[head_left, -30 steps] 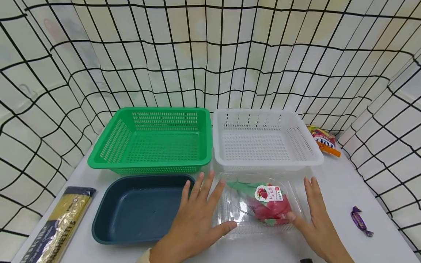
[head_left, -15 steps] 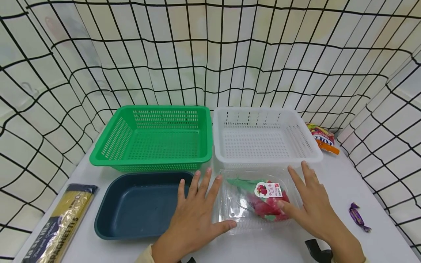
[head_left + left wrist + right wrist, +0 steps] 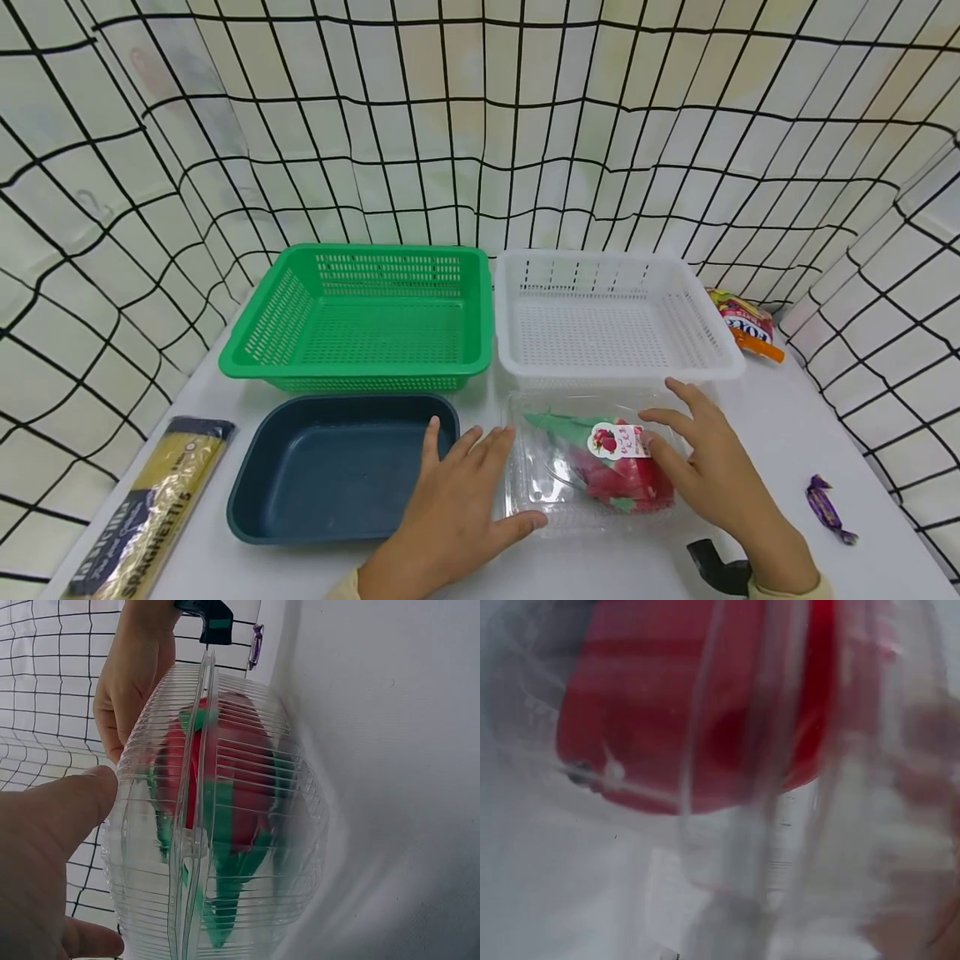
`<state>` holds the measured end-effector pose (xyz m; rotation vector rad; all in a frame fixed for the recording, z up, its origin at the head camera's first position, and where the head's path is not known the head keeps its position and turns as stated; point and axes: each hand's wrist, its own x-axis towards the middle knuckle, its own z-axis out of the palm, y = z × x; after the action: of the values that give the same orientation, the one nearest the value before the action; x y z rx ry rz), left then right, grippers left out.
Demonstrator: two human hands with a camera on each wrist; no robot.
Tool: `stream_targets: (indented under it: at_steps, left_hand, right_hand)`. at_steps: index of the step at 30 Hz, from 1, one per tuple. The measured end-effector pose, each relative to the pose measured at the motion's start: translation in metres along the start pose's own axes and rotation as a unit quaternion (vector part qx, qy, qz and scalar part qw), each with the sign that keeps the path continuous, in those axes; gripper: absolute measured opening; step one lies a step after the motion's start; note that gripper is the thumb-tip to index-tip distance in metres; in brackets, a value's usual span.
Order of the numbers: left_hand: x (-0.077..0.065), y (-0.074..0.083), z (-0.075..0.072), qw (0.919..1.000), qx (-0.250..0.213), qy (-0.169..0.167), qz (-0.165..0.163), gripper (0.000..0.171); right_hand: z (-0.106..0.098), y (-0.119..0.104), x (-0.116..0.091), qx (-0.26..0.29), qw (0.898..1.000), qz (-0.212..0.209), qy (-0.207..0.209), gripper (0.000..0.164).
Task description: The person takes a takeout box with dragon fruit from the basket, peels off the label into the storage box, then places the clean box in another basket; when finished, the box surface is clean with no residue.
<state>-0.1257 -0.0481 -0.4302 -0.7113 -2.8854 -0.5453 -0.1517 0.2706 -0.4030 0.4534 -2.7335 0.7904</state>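
Note:
A clear plastic clamshell box (image 3: 558, 500) lies on the white table, its lid over a red and green dragon fruit (image 3: 622, 483) with a fruit sticker (image 3: 617, 440). My left hand (image 3: 457, 512) is at the box's left edge, fingers extended and thumb spread toward the front edge. Over the right side is my right hand (image 3: 708, 462), with bent fingers and the thumb beside the sticker. In the left wrist view the ribbed box wall (image 3: 150, 885) stands beside my left thumb (image 3: 67, 806). The right wrist view is blurred, filled by the red fruit (image 3: 667, 712) behind plastic.
A green basket (image 3: 367, 371) and a white basket (image 3: 622, 371) stand behind. A dark blue tray (image 3: 330, 483) sits left of the box, with a spaghetti pack (image 3: 153, 508) beyond it. At right lie a purple-wrapped candy (image 3: 828, 510) and an orange snack bag (image 3: 746, 325). Black netting (image 3: 517, 104) surrounds the table.
My right hand has come inward from the box's right side over its lid, its fingers bending. My left fingers have drawn slightly together and back. The box stays in place.

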Motion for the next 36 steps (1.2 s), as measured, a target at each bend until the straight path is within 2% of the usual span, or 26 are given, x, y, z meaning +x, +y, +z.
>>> stream_targets:
  at_steps: [8, 14, 23, 32, 36]
  left_hand:
    - [-0.003, -0.001, 0.001, 0.9994, -0.025, 0.01, 0.024, 0.082]
    - [-0.004, -0.001, 0.003, 0.9983, -0.029, 0.03, 0.04, 0.085]
    - [-0.005, -0.002, 0.009, 0.9971, -0.054, 0.021, 0.049, 0.088]
    - [-0.008, -0.006, 0.013, 0.996, -0.07, 0.017, 0.053, 0.081]
    - [-0.008, -0.007, 0.013, 0.996, -0.068, 0.017, 0.055, 0.081]
  right_hand:
    - [0.002, -0.003, 0.004, -0.005, 1.0, 0.009, -0.003, 0.02]
    - [0.0, -0.007, 0.009, -0.008, 1.0, 0.003, -0.003, 0.017]
    - [0.0, -0.009, 0.01, -0.002, 0.997, 0.052, -0.048, 0.014]
    - [0.003, -0.012, 0.013, -0.006, 0.996, 0.057, -0.063, 0.011]
    - [0.003, -0.014, 0.012, -0.011, 0.997, 0.051, -0.053, 0.012]
